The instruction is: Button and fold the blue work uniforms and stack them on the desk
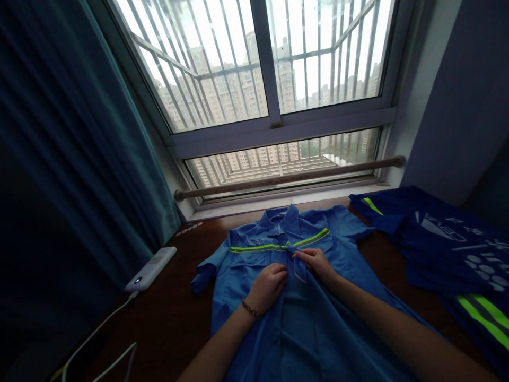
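A blue short-sleeved work shirt (246, 297) lies spread face up, its collar toward the window and a yellow-green reflective stripe across the chest. My right hand (316, 263) pinches the front edge of the shirt just below the stripe, lifting the cloth into a fold. To its left, my left hand (268, 286) rests on the shirt beside the button line with its fingers curled together. Whether cloth is caught between the left fingertips is hidden. A beaded bracelet (250, 307) circles the left wrist.
A darker blue garment (441, 239) with white print and reflective strips lies to the right on the dark wooden surface (170, 318). At left are a white power bank (151, 269) with a cable and a blue curtain (79, 132). A rail (286, 180) crosses the window.
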The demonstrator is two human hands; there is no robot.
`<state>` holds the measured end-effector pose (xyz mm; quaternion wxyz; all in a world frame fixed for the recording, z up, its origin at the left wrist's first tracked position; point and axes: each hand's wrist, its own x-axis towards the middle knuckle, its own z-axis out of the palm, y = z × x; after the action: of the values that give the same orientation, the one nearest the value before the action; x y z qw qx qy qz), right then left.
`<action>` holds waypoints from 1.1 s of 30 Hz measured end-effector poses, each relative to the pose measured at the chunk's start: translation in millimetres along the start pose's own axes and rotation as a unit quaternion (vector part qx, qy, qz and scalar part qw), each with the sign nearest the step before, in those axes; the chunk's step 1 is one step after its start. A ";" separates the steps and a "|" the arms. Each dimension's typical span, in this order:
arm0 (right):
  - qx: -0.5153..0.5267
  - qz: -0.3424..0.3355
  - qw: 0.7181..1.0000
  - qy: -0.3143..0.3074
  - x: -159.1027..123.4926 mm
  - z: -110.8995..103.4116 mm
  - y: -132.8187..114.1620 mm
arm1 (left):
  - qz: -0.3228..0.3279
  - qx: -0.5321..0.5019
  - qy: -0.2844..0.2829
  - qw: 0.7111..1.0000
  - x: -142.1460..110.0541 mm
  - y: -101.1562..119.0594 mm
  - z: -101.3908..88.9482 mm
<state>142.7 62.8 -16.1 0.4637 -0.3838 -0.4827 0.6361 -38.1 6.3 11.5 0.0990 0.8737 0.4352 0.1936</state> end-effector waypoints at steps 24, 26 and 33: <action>-0.362 -0.255 0.894 -0.076 -21.7 29.4 -17.5 | -0.198 -0.275 0.075 0.938 8.7 -6.7 -5.1; -0.362 -0.252 0.895 -0.063 -22.7 29.4 -14.0 | -0.232 -0.362 0.092 0.898 10.7 -5.7 3.4; -0.387 -0.247 0.888 -0.028 -26.0 28.9 2.6 | -0.303 -0.520 0.077 0.795 8.4 -16.5 18.4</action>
<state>122.3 30.1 -10.7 0.4063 -0.3835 -0.7827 0.2742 -37.6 22.8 -8.7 0.5581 0.4962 0.5176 0.4176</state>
